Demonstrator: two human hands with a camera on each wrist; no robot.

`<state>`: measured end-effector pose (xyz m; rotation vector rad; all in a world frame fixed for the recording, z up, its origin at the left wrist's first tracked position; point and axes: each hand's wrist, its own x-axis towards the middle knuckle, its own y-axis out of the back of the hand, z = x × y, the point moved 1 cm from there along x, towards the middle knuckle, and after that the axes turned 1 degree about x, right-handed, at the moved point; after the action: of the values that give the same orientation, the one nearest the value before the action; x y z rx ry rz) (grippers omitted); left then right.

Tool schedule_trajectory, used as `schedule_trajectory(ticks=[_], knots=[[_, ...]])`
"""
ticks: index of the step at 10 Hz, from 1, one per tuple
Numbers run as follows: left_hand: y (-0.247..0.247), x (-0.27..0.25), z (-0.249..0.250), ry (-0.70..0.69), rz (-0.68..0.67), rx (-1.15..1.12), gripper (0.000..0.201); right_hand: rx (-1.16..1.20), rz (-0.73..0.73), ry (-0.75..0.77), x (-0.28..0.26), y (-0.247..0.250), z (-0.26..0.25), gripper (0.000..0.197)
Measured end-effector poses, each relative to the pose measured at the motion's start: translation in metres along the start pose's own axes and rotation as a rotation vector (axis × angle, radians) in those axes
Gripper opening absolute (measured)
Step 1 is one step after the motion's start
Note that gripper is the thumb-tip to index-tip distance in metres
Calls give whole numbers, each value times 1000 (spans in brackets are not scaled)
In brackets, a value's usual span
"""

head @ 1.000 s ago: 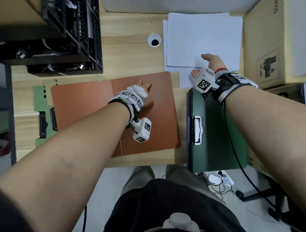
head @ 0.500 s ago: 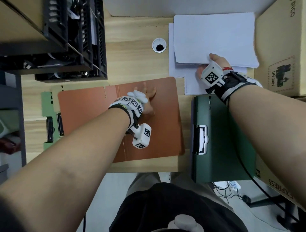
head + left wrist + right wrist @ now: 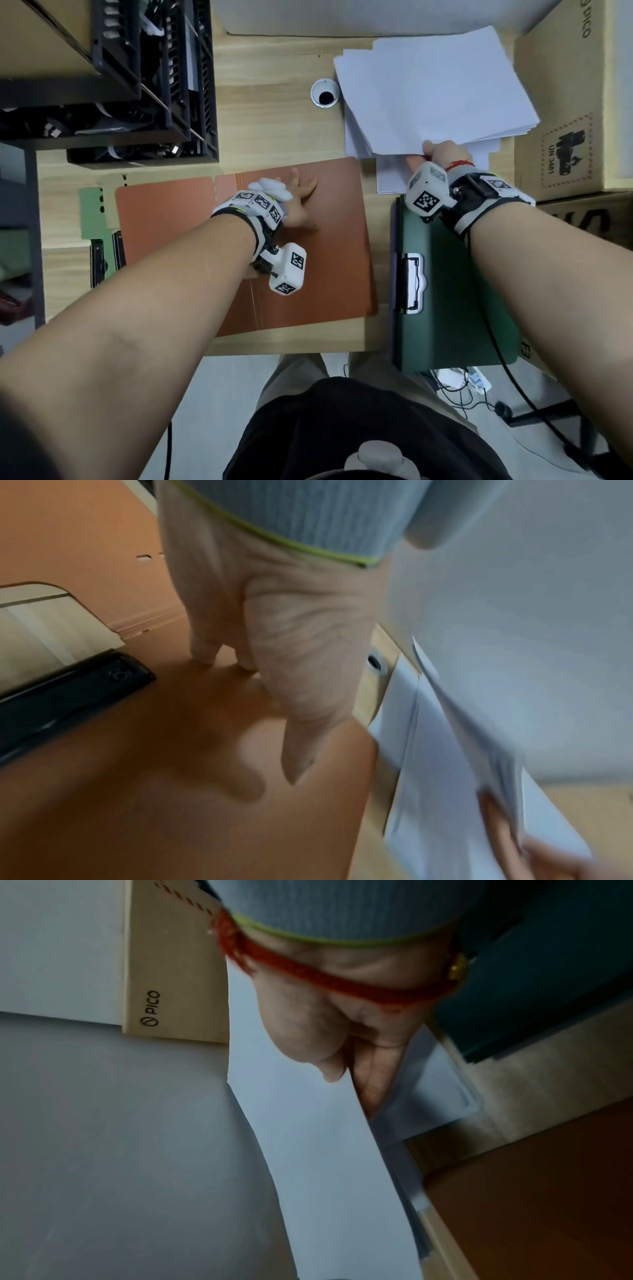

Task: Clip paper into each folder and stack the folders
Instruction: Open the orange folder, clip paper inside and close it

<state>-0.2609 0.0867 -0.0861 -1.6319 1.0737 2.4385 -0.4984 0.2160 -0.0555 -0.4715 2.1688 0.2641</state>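
Observation:
An orange folder [image 3: 329, 260] lies open on the desk. My left hand [image 3: 301, 186] rests flat on it with fingers spread; the left wrist view shows the fingertips [image 3: 205, 656] pressing the orange folder [image 3: 171, 777] beside a black clip bar [image 3: 68, 688]. My right hand [image 3: 430, 150] pinches the near edge of a sheaf of white paper [image 3: 435, 89], lifted and turned askew. In the right wrist view the thumb [image 3: 308, 1042] lies on top of the paper [image 3: 308, 1137], fingers beneath. A dark green folder [image 3: 462, 301] with a white clip [image 3: 412, 282] lies under my right wrist.
More white sheets [image 3: 390, 178] stay on the desk under the lifted sheaf. A light green folder [image 3: 90, 219] pokes out left of the orange one. A black wire rack [image 3: 144, 89] stands at the back left, cardboard boxes [image 3: 579, 102] at the right, a cable hole [image 3: 324, 94] behind.
My right hand went from resting on the paper pile to pinching a sheaf, raising it and swinging it askew. The left hand stays pressed on the orange folder.

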Motion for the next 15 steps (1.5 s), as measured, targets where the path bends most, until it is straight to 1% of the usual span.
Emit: schedule_trajectory(ticks=[1,2,3,4,5,6,7,8,9,10,11,12,13,14,15], knots=[[20,-14,-3,19,103,-360,95,-62,12,3,-17,3,7,25],[44,-31,-9,117,365,-692,78,-222,40,119,-40,6,14,15],[61,-48,-14,74,512,-898,78,-458,60,296,-57,-5,19,10],[65,-61,-19,-27,509,-991,83,-614,-16,498,-67,-17,23,10],[64,-76,-25,-89,555,-1000,79,-689,-61,583,-76,-23,27,21],[57,-91,-40,-78,674,-989,57,-679,-108,668,-92,-29,34,19],[49,-106,-46,-106,718,-955,25,-646,-176,709,-109,-35,38,26],[45,-107,-53,-79,762,-946,12,-622,-235,696,-111,-37,43,34],[39,-114,-56,-99,747,-961,11,-615,-267,680,-119,-39,48,35],[34,-120,-56,-104,720,-944,32,-576,-305,655,-116,-35,52,14],[31,-123,-55,-109,717,-965,44,-511,-314,624,-119,-33,54,29],[33,-127,-50,-114,727,-974,48,-472,-345,609,-121,-35,53,32],[35,-126,-48,-106,707,-950,48,-479,-364,608,-125,-39,48,32],[35,-125,-48,-98,716,-931,46,-499,-376,612,-126,-40,46,35],[37,-126,-46,-123,736,-963,53,-492,-373,601,-126,-40,44,36]])
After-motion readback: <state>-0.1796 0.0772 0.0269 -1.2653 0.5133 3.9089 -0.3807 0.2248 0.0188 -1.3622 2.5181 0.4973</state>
